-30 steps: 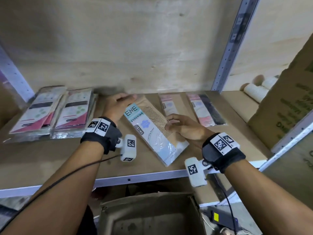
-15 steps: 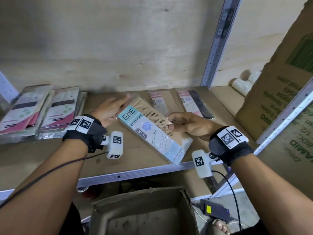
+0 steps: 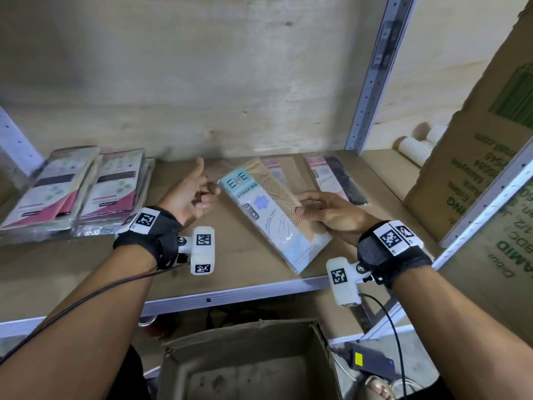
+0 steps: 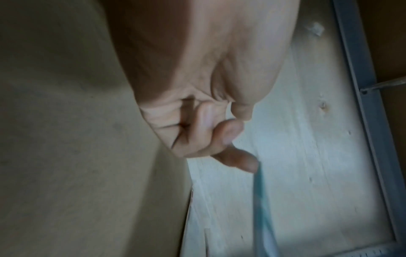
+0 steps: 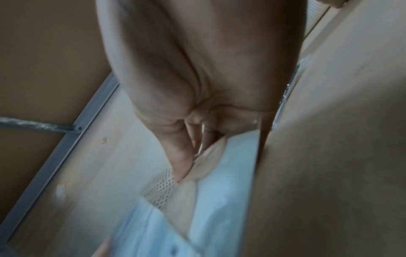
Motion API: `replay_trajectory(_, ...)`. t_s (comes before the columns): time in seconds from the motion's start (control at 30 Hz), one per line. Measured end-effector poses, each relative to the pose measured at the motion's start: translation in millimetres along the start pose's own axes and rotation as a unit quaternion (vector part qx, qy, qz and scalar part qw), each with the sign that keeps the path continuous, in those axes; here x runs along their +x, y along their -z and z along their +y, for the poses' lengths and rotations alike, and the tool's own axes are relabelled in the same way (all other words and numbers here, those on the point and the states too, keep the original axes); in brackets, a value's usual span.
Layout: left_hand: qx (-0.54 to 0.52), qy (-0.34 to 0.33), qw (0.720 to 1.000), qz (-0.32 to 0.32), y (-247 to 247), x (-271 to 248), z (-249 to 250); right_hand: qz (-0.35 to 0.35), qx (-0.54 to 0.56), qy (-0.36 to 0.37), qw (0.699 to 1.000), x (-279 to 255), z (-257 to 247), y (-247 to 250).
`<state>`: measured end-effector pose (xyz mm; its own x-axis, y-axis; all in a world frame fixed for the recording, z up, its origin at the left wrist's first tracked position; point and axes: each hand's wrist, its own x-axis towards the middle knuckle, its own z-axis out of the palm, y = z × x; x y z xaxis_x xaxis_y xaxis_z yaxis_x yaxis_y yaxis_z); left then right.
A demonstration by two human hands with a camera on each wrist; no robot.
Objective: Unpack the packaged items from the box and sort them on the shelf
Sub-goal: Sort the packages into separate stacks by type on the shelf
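Note:
A stocking packet [image 3: 268, 215], light blue with a beige mesh stocking inside, sits slanted over the wooden shelf [image 3: 245, 272]. My right hand [image 3: 326, 210] grips its right edge, thumb on top and fingers behind; the right wrist view shows those fingers [image 5: 182, 167] against the packet [image 5: 219, 191]. My left hand [image 3: 196, 194] is just left of the packet's top corner, thumb up, fingers loosely curled. One left fingertip [image 4: 243, 161] touches the packet's edge [image 4: 263, 208]. An open cardboard box [image 3: 245, 330] stands below the shelf; I see nothing inside it.
Piles of pink-and-white packets [image 3: 72, 189] lie at the shelf's left. More stocking packets [image 3: 337, 180] lie at the back right. A grey upright post [image 3: 372, 76] bounds the bay. A big printed carton [image 3: 476, 168] and paper cups [image 3: 418, 145] fill the right. A power adapter [image 3: 369, 362] lies on the floor.
My left hand has come off the packet's top corner and its fingers have curled. My right hand has taken the packet by its right edge and turned it more upright.

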<state>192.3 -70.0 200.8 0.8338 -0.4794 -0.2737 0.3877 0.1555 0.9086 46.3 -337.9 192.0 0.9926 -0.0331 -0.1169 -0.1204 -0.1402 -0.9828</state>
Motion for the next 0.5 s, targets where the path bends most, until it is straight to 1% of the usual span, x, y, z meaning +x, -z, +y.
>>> replay_trajectory(0.07, 0.054, 0.0, 0.999, 0.004, -3.8, -0.2, -3.0, 0.031, 0.045, -0.009, 0.998, 2.9, -0.1, -1.3)
replay_trajectory(0.13, 0.137, 0.012, 0.99, -0.02, -11.3, -4.0, -7.1, 0.059, 0.079, -0.022, 0.995, 6.5, -1.1, -5.6)
replay_trajectory(0.2, 0.202, 0.023, 0.976, -0.078, -19.2, -9.8, -12.1, 0.087, 0.09, -0.034, 0.992, 10.6, -2.2, -12.8)
replay_trajectory(0.27, 0.242, 0.031, 0.96, -0.136, -26.2, -14.6, -18.2, 0.111, 0.108, -0.035, 0.987, 15.8, -2.8, -21.2)
replay_trajectory(0.33, 0.278, 0.032, 0.946, -0.166, -28.9, -16.0, -23.8, 0.135, 0.124, -0.036, 0.982, 22.1, -3.0, -29.3)
replay_trajectory(0.43, 0.297, 0.038, 0.94, -0.164, -25.6, -16.2, -24.2, 0.157, 0.096, -0.043, 0.982, 28.7, -5.0, -39.1)
replay_trajectory(0.5, 0.299, 0.038, 0.942, -0.146, -21.1, -15.1, -22.2, 0.146, 0.055, -0.043, 0.987, 32.3, -8.1, -43.2)
